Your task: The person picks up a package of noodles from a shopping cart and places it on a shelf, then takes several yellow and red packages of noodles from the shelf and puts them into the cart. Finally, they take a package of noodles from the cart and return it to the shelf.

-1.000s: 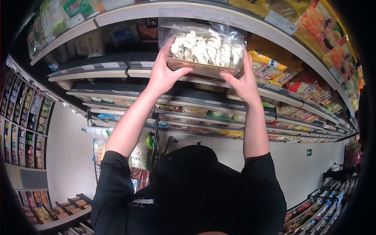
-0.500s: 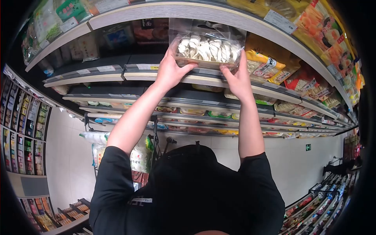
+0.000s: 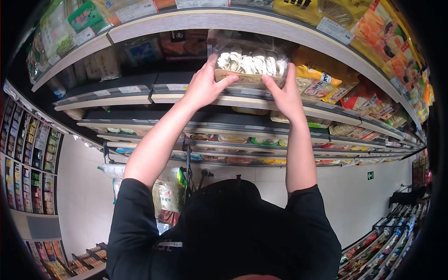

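Observation:
A clear plastic package of white folded food, perhaps noodles (image 3: 254,64), is held up at the opening of a shelf at the top centre. My left hand (image 3: 205,84) grips its left side, with the thumb along the lower edge. On its right side my right hand (image 3: 285,93) holds on, thumb at the lower front edge. A brown label strip runs along the package's bottom. The shelf edge (image 3: 186,96) passes just below and behind the package. Yellow bags (image 3: 317,84) lie on the shelf to the right of my right hand.
Above runs an upper shelf edge (image 3: 210,19) with price tags. Lower shelves (image 3: 261,127) hold more packets. A cart with bagged goods (image 3: 169,193) stands below my left forearm. Further shelving (image 3: 32,158) is at the far left, and a person in dark clothes (image 3: 406,198) at the far right.
Both hands have lowered slightly with the package. Its top has tipped back toward the shelf, so more of the brown label at its lower front shows.

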`<move>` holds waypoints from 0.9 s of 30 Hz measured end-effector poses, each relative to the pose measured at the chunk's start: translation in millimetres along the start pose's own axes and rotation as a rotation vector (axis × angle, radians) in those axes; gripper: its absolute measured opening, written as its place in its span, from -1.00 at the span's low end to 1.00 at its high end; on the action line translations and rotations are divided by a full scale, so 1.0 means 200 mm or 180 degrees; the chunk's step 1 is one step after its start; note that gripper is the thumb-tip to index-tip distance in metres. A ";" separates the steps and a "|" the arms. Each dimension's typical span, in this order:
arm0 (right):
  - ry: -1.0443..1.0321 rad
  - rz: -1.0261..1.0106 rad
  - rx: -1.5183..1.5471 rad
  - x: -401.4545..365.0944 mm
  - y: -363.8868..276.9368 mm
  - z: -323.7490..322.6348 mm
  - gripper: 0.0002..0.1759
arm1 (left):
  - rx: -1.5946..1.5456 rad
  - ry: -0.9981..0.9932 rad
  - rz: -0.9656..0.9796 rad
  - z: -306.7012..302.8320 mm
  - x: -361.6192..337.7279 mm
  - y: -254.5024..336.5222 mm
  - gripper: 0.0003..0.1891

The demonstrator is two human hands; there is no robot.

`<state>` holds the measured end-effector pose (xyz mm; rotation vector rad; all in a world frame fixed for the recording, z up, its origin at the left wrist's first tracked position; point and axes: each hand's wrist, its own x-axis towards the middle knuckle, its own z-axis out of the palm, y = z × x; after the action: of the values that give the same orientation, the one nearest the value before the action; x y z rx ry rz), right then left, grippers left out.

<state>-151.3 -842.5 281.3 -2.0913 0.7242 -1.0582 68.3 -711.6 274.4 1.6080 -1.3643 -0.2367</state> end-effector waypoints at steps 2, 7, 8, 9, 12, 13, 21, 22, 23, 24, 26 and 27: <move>0.0008 0.0049 -0.0009 0.00 -0.01 0.00 -0.01 | -0.0060 -0.0046 -0.0023 0.00 0.02 0.00 -0.20; 0.0435 0.0196 -0.0607 -0.04 -0.06 0.06 -0.01 | -0.0187 -0.0252 -0.0127 -0.03 0.04 0.01 -0.24; 0.0702 -0.0124 -0.0757 -0.06 -0.09 0.08 -0.02 | -0.0077 -0.0162 -0.0063 -0.02 0.05 -0.02 -0.24; 0.0969 -0.0446 -0.0901 -0.08 -0.12 0.10 -0.03 | -0.0041 -0.0127 -0.0052 -0.02 0.06 -0.03 -0.24; 0.1153 -0.1001 -0.1398 -0.08 -0.15 0.09 -0.12 | -0.0019 -0.0089 -0.0070 -0.01 0.05 -0.03 -0.24; 0.1123 -0.1119 -0.1579 -0.07 -0.15 0.09 -0.15 | -0.0062 -0.0103 -0.0080 -0.01 0.05 -0.03 -0.23; 0.0672 -0.0765 -0.1402 0.01 -0.17 0.02 -0.38 | -0.0090 -0.0032 -0.0447 0.03 0.09 0.02 -0.23; 0.0662 -0.0775 -0.1470 0.01 -0.17 0.01 -0.38 | -0.0067 -0.0065 -0.0479 0.02 0.09 0.03 -0.23; 0.0656 -0.0775 -0.1491 0.00 -0.16 0.01 -0.37 | -0.0044 -0.0098 -0.0510 0.01 0.08 0.03 -0.23; 0.0652 -0.0782 -0.1512 0.01 -0.15 0.02 -0.37 | -0.0146 -0.0054 -0.0404 0.02 0.08 0.01 -0.24; 0.0603 -0.0719 -0.1522 0.01 -0.15 0.03 -0.36 | -0.0275 0.0010 -0.0260 0.05 0.09 -0.07 -0.25; 0.0555 -0.0641 -0.1515 0.01 -0.16 0.03 -0.36 | -0.0343 0.0037 -0.0196 0.05 0.08 -0.06 -0.25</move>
<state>-139.0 -822.2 303.3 -2.5389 0.9384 -1.2874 75.2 -732.3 266.5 1.5603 -1.2732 -0.3319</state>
